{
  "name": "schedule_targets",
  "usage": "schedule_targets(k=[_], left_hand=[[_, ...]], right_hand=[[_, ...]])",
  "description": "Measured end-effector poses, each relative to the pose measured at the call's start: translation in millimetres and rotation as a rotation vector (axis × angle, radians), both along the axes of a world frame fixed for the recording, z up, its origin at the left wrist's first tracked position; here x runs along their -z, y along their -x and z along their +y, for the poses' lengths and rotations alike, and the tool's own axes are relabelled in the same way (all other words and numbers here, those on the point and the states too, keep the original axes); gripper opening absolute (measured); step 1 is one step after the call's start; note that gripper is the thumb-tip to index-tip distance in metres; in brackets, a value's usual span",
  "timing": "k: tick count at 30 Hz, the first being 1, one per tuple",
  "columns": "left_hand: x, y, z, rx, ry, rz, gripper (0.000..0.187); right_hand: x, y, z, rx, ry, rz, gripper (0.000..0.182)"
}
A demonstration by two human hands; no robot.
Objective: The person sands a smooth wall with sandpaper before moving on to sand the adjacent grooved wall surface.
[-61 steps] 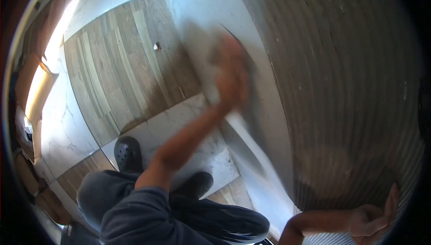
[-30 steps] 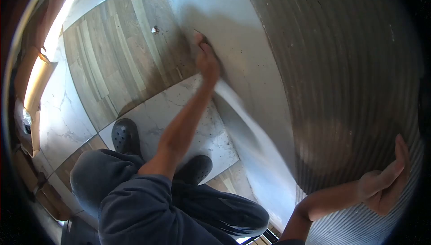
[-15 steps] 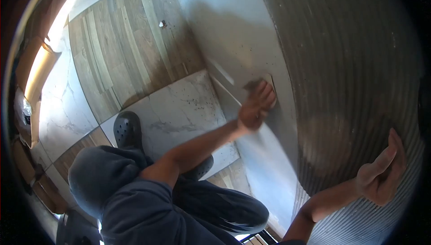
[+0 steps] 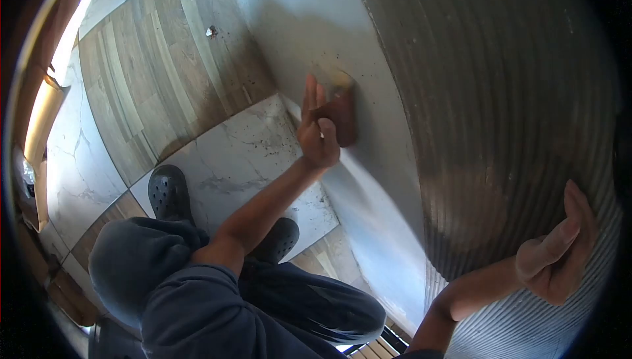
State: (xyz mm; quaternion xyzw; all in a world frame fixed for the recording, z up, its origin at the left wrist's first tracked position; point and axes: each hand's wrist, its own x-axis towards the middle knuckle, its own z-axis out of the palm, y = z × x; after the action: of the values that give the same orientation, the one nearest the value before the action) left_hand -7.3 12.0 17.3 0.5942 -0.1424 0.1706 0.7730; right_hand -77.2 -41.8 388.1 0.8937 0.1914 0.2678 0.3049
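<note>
My left hand (image 4: 319, 138) is up against the smooth grey wall panel (image 4: 368, 50), fingers pointing upward and thumb bent inward. Between it and the panel is a small flat reddish-brown pad (image 4: 343, 122), blurred, with a yellowish patch at its upper end. I cannot tell exactly what the pad is. Over on the far right, my right hand (image 4: 556, 247) rests by the dark ridged surface (image 4: 494, 82). Its fingers are stretched out and its thumb stands apart.
Marble-look tiles (image 4: 230, 155) and wood-look tiles (image 4: 155, 63) cover the floor, with dark crumbs near the wall's foot. A small whitish bit (image 4: 211, 30) lies farther off. My clogs (image 4: 168, 191) stand close to the wall. Cardboard (image 4: 43, 122) lines the left edge.
My left hand has moved left and slightly up along the grey panel, turning so its fingers point upward. My right hand has stayed by the ridged surface. The view has shifted slightly.
</note>
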Motion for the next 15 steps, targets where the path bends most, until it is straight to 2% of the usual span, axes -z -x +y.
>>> schedule_targets(k=[3, 5, 6, 7, 9, 10, 11, 13, 15], left_hand=[[10, -15, 16, -0.027, 0.033, -0.141, 0.052], [6, -22, 31, 0.029, 0.106, 0.023, 0.049], [4, -33, 37, -0.086, -0.021, -0.093, 0.047], [1, -38, 36, -0.077, -0.024, -0.099, 0.047], [-4, -42, 36, -0.124, -0.206, -0.129, 0.046], [-5, -42, 37, -0.127, -0.205, -0.134, 0.046], [-5, -40, 36, -0.058, -0.197, -0.104, 0.045], [-9, -37, 43, 0.003, -0.192, -0.073, 0.045], [-18, -32, 52, 0.076, -0.066, 0.209, 0.046]], right_hand=[[7, -1, -2, -0.059, -0.043, -0.037, 0.027], [-7, 4, -10, -0.055, 0.019, 0.031, 0.027], [-7, 5, -10, -0.054, 0.049, 0.063, 0.027], [-6, 6, -9, -0.054, 0.078, 0.096, 0.027], [1, 1, -3, 0.027, 0.050, -0.006, 0.026], [2, -2, -1, 0.052, 0.041, -0.041, 0.026], [-2, -9, 1, 0.078, 0.232, 0.036, 0.023], [15, -19, 7, 0.185, 0.310, 0.126, 0.028], [83, -19, 23, 0.331, 0.074, 0.222, 0.047]])
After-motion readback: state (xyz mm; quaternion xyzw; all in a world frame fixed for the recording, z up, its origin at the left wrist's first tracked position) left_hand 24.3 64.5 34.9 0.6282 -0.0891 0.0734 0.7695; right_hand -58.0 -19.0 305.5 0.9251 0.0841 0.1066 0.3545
